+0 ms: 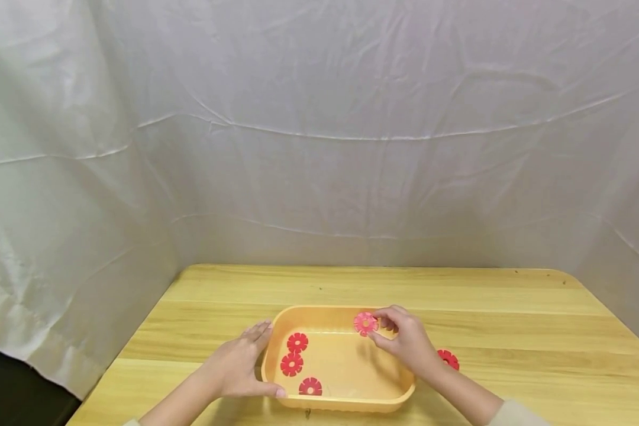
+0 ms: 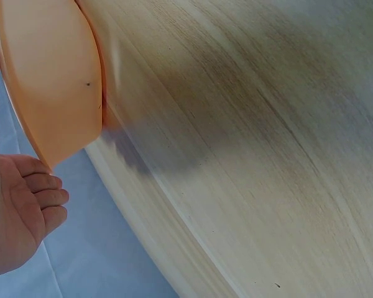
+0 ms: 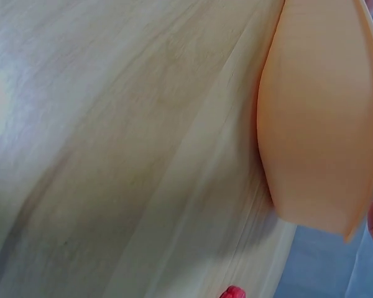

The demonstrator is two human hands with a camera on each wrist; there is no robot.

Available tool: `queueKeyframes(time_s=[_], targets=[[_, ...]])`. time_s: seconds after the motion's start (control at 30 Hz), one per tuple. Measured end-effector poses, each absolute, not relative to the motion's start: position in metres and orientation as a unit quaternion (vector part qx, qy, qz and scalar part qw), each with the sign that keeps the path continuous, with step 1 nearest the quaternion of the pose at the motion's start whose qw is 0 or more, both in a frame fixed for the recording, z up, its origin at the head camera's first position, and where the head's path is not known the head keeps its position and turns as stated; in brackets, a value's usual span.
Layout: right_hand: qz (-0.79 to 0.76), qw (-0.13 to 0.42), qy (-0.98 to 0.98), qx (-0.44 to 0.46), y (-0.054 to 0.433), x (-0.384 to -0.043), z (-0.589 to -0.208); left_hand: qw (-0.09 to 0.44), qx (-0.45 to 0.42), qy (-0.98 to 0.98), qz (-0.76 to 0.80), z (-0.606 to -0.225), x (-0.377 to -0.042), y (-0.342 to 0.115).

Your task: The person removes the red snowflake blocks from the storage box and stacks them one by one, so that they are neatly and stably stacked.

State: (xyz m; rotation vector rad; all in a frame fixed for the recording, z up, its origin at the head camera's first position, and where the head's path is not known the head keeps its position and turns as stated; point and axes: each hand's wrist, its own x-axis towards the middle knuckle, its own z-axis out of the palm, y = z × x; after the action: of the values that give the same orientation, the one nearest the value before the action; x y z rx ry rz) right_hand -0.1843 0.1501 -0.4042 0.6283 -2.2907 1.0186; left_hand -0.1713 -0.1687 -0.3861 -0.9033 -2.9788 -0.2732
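In the head view, my right hand point(image 1: 407, 342) pinches a pinkish-red flower-shaped plastic disc point(image 1: 363, 323) between thumb and fingers, above the far right part of an orange-yellow plastic tray point(image 1: 346, 404). My left hand point(image 1: 238, 367) holds the tray at its left end, thumb on the near rim and fingers along the left side. Inside the tray, towards its left, lie three red flower discs, among them one by the near wall point(image 1: 310, 386). The left wrist view shows the tray's outer wall point(image 2: 56, 74) with my left hand point(image 2: 25, 214) at its corner.
Another red flower disc point(image 1: 448, 358) lies on the wooden table point(image 1: 527, 331) right of the tray, partly hidden by my right forearm. Pale cloth point(image 1: 373, 177) hangs behind the table and at both sides.
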Motion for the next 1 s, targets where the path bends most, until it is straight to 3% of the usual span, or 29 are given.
queueKeyframes(time_s=[1.0], targets=[[0.340,0.319,-0.861,0.203,0.190,-0.177,-0.406,-0.005,-0.288,-0.954,-0.083,-0.385,-0.171,-0.169]])
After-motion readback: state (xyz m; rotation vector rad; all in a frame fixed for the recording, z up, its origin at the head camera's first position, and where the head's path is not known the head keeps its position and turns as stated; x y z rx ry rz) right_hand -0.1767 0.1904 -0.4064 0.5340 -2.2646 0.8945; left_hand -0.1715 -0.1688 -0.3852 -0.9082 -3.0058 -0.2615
